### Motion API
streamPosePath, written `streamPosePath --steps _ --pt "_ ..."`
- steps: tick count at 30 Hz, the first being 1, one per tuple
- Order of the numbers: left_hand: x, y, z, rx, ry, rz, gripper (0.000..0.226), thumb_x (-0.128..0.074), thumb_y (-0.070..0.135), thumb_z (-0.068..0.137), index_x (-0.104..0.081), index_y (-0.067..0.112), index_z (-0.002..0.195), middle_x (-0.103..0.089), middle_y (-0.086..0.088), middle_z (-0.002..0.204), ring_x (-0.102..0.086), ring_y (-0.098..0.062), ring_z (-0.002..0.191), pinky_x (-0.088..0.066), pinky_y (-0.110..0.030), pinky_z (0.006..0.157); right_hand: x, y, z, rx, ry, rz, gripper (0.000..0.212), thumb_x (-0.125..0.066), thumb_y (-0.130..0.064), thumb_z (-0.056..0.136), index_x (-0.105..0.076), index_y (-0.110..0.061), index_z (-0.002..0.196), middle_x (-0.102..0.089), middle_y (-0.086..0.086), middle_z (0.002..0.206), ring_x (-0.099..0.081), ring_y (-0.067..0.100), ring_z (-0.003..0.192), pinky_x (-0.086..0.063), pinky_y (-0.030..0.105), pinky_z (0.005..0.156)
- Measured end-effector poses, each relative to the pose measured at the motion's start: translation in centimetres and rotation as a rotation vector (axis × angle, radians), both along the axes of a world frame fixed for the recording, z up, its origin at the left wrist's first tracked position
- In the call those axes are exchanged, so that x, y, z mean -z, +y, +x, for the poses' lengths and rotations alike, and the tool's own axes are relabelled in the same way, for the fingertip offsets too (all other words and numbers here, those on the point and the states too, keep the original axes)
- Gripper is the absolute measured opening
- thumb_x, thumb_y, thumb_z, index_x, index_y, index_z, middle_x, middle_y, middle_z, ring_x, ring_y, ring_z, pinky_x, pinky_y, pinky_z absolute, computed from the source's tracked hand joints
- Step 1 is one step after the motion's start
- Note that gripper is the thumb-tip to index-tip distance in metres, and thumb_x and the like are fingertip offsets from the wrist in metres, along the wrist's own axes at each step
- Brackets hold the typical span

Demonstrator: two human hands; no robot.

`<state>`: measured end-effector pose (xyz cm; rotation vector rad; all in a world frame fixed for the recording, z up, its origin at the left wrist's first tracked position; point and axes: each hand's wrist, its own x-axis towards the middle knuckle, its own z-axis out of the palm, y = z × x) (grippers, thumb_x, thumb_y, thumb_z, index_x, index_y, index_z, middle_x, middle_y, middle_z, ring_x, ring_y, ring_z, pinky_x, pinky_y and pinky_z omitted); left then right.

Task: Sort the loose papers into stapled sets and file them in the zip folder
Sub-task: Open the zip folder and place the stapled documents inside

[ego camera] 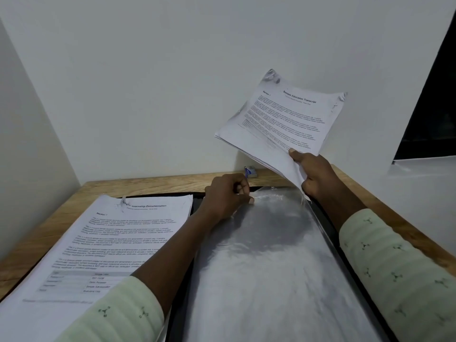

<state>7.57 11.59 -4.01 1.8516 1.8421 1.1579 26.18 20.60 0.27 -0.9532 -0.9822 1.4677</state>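
Observation:
A clear plastic zip folder lies on the dark mat in front of me. My left hand pinches the folder's far edge near its top. My right hand grips the lower corner of a set of printed sheets headed "Sample Education Transcript" and holds it up in the air above the folder's far right corner. Another stack headed "Internship Documentation" lies flat on the left of the table, with a crumpled top corner.
A wooden table stands in a corner between white walls. A dark mat lies under the folder. A small blue box sits at the table's back edge. A dark window opening is at the right.

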Motion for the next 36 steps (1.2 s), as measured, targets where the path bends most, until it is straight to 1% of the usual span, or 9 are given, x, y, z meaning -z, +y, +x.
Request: streamPosePath --steps 8,10,13,16,19,23,27,32,36 --pt "0.2 -0.1 0.0 -0.006 0.003 0.178 0.019 -0.066 0.002 0.086 -0.075 0.015 0.075 -0.073 0.002 0.077 -0.063 -0.009 0.073 -0.045 -0.023 0.073 -1.9 -0.5 0.4 0.0 0.027 0.111 0.038 -0.069 -0.016 0.092 -0.063 -0.013 0.13 -0.068 0.0 0.123 -0.065 0.018 0.11 -0.052 0.031 0.096" --pt "0.1 -0.2 0.0 0.027 0.005 0.207 0.015 -0.065 0.002 0.086 -0.074 0.011 0.078 -0.071 0.002 0.076 -0.059 -0.005 0.069 -0.039 -0.02 0.064 -2.7 -0.6 0.5 0.015 0.016 0.169 0.038 -0.069 -0.019 0.091 -0.064 -0.015 0.129 -0.068 -0.001 0.123 -0.064 0.017 0.11 -0.051 0.032 0.098" --pt "0.1 -0.3 -0.1 0.057 0.112 0.265 0.009 -0.063 0.015 0.085 -0.071 0.017 0.08 -0.065 0.009 0.08 -0.054 -0.007 0.077 -0.04 -0.024 0.07 -3.4 -1.0 0.4 0.021 -0.003 0.222 0.035 -0.068 -0.02 0.092 -0.065 -0.018 0.127 -0.069 -0.004 0.119 -0.064 0.015 0.108 -0.053 0.026 0.087" --pt "-0.2 -0.6 0.0 0.135 0.023 0.153 0.005 -0.072 0.017 0.083 -0.068 0.015 0.083 -0.063 0.01 0.072 -0.052 -0.001 0.066 -0.041 -0.02 0.064 -3.3 -1.2 0.0 0.031 -0.001 0.219 0.027 -0.067 -0.017 0.093 -0.067 -0.018 0.12 -0.071 -0.002 0.114 -0.067 0.016 0.103 -0.057 0.026 0.075" --pt "-0.5 -0.5 0.3 0.175 0.016 0.02 0.023 -0.084 0.011 0.074 -0.071 0.012 0.093 -0.059 0.008 0.065 -0.051 -0.005 0.063 -0.039 -0.02 0.061 -3.4 -1.3 -0.1 0.069 -0.018 0.213 0.017 -0.065 -0.017 0.094 -0.066 -0.02 0.112 -0.069 0.0 0.112 -0.066 0.019 0.103 -0.058 0.033 0.082" --pt "-0.5 -0.4 0.7 0.137 -0.027 0.048 0.013 -0.078 -0.003 0.073 -0.071 0.008 0.072 -0.065 0.005 0.062 -0.054 0.004 0.056 -0.04 -0.013 0.059 -4.6 -1.6 0.3 0.119 0.074 0.244 0.017 -0.063 -0.018 0.096 -0.063 -0.021 0.113 -0.068 -0.002 0.111 -0.066 0.013 0.095 -0.057 0.024 0.065" --pt "-0.5 -0.7 0.8 0.115 0.017 0.1 0.018 -0.066 -0.01 0.075 -0.076 0.004 0.072 -0.072 0.001 0.066 -0.061 0.006 0.057 -0.04 -0.009 0.058 -6.5 -1.7 -0.4 0.173 0.113 0.383 0.02 -0.064 -0.015 0.095 -0.065 -0.022 0.114 -0.07 -0.002 0.112 -0.069 0.013 0.1 -0.058 0.03 0.084" --pt "-0.1 -0.8 0.4 0.195 0.084 0.181 0.017 -0.064 0.001 0.08 -0.077 0.011 0.083 -0.074 0.002 0.074 -0.069 -0.011 0.07 -0.053 -0.027 0.072 -6.8 -1.4 -3.5 0.216 0.083 0.474 0.023 -0.067 -0.014 0.092 -0.065 -0.018 0.115 -0.07 -0.002 0.111 -0.068 0.014 0.103 -0.055 0.037 0.096" --pt "-0.4 -0.9 0.4 0.233 0.092 0.219 0.012 -0.071 -0.003 0.079 -0.077 0.008 0.083 -0.067 0.007 0.077 -0.061 0.006 0.071 -0.044 -0.006 0.068 -6.0 -1.2 -5.4 0.207 0.051 0.51 0.024 -0.067 -0.015 0.091 -0.063 -0.021 0.113 -0.07 -0.003 0.111 -0.067 0.013 0.105 -0.053 0.039 0.099"
